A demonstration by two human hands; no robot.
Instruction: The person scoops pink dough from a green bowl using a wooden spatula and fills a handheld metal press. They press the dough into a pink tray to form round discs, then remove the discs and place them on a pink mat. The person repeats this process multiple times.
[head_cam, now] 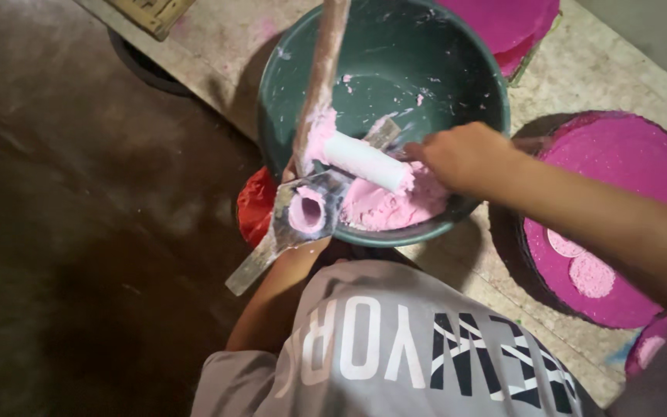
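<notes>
A dark green bowl (496,85) holds a mound of pink paste (395,207). My right hand (465,154) reaches in from the right and grips one end of a white cylinder (364,161) lying across the paste. My left hand (308,249) comes up from below, mostly hidden under a flat metal tool (272,251) that it holds at the bowl's near rim. On this tool sits a short tube filled with pink paste (306,212). A paste-smeared wooden stick (322,69) leans in the bowl, right above the tube.
On the right, a round black tray (619,154) coated in magenta carries two pale pink discs (592,274). More magenta trays lie behind the bowl (503,19). A red object (255,205) sits under the bowl's left side. Dark floor spreads left.
</notes>
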